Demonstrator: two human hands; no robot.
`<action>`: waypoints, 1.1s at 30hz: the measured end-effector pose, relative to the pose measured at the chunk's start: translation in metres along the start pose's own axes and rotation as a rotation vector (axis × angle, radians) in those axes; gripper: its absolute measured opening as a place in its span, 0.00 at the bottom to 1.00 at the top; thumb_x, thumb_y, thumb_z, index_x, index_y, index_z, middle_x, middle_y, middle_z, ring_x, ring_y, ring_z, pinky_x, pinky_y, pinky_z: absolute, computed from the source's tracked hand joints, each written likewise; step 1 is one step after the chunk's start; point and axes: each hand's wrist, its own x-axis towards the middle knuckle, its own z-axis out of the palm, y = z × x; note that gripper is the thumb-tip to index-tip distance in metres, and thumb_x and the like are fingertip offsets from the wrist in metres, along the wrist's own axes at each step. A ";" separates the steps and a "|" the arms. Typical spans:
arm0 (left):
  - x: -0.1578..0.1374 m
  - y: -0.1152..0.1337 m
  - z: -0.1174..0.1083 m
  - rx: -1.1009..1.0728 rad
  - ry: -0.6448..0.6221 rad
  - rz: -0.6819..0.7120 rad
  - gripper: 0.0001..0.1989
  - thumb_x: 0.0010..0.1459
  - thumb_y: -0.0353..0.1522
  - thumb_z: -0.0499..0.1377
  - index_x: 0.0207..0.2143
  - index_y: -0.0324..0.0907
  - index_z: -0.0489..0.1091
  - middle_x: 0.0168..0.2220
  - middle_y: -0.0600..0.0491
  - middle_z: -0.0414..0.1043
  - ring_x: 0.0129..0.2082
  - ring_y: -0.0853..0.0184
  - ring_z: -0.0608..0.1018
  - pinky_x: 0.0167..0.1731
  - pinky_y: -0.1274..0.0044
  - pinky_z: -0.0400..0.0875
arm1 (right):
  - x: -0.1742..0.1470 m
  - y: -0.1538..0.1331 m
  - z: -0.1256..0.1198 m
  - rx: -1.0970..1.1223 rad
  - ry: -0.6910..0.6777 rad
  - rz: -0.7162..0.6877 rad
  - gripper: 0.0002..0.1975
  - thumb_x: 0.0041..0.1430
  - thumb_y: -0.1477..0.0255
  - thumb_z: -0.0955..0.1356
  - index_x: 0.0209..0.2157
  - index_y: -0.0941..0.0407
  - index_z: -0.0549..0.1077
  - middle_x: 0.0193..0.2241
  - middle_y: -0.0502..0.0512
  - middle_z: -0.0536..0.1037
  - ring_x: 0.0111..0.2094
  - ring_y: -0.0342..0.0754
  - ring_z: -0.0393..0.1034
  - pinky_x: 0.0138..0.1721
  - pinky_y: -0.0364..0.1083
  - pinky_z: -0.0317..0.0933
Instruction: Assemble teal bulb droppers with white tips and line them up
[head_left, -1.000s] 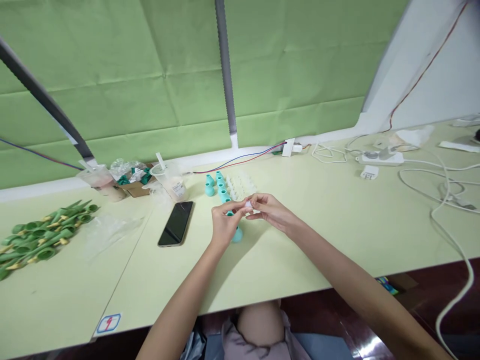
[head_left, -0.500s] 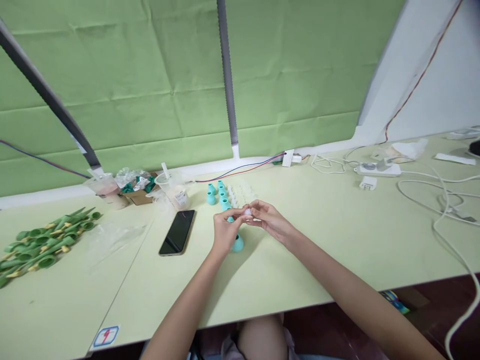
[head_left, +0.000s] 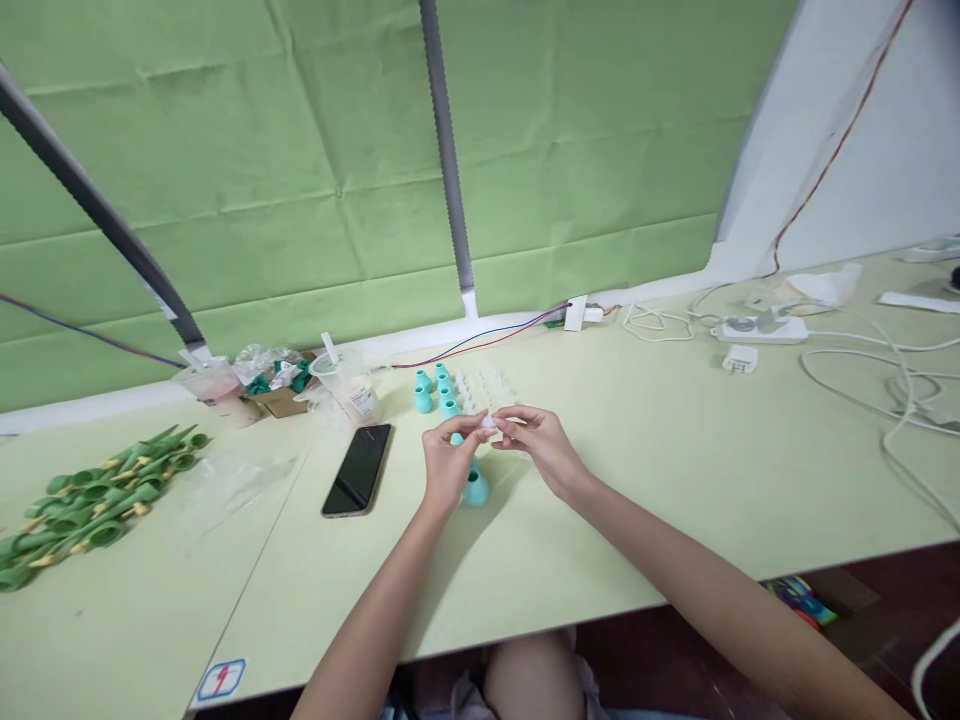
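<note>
Between the fingertips of both hands is a small white piece (head_left: 489, 422), too small to make out its kind. My left hand (head_left: 448, 462) pinches it from the left, and my right hand (head_left: 546, 452) pinches it from the right. Just below the fingers stands a small turquoise vase-shaped piece (head_left: 475, 488) with a round opening on top. Several more turquoise pieces (head_left: 424, 399) stand in rows beyond the hands, some partly hidden by my left hand. Right of those rows lie several small white pieces (head_left: 495, 385) on the table.
A phone (head_left: 358, 470) lies left of my hands. Behind it stand a lidded drink cup (head_left: 352, 390), a small cardboard box (head_left: 285, 402) and another cup (head_left: 232, 395). Green plastic stems (head_left: 97, 495) are heaped at far left. A power strip (head_left: 763, 330) and white cables lie at right.
Both hands stay together around the white piece, which has shifted slightly left. My right-hand fingers have changed their hold a little. The camera view has moved slightly.
</note>
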 end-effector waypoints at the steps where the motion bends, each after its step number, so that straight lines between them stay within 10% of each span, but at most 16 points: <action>1: 0.000 0.000 0.000 0.013 -0.004 0.015 0.09 0.42 0.33 0.64 0.30 0.40 0.76 0.28 0.52 0.77 0.24 0.73 0.70 0.29 0.78 0.67 | 0.001 0.000 -0.002 0.019 -0.028 0.041 0.11 0.40 0.67 0.74 0.28 0.56 0.77 0.20 0.46 0.72 0.21 0.37 0.63 0.37 0.48 0.68; 7: -0.001 0.002 -0.003 0.119 -0.020 0.165 0.06 0.44 0.31 0.64 0.29 0.41 0.76 0.29 0.53 0.77 0.23 0.73 0.72 0.27 0.79 0.67 | 0.010 -0.006 -0.015 0.035 -0.175 0.237 0.12 0.38 0.69 0.75 0.28 0.58 0.77 0.27 0.51 0.76 0.29 0.41 0.69 0.40 0.48 0.67; 24: -0.002 -0.004 -0.008 0.288 -0.032 0.620 0.06 0.49 0.25 0.60 0.31 0.42 0.74 0.29 0.53 0.77 0.25 0.72 0.75 0.25 0.79 0.70 | 0.011 -0.006 -0.018 -0.001 -0.239 0.238 0.11 0.37 0.70 0.75 0.27 0.59 0.77 0.35 0.56 0.77 0.37 0.48 0.71 0.42 0.50 0.66; 33: -0.007 -0.014 -0.006 0.371 0.094 0.765 0.08 0.52 0.24 0.57 0.33 0.42 0.72 0.32 0.52 0.76 0.30 0.71 0.77 0.29 0.79 0.71 | 0.002 -0.004 -0.005 -0.006 -0.209 0.000 0.09 0.39 0.68 0.74 0.25 0.57 0.76 0.36 0.53 0.74 0.33 0.44 0.70 0.36 0.48 0.68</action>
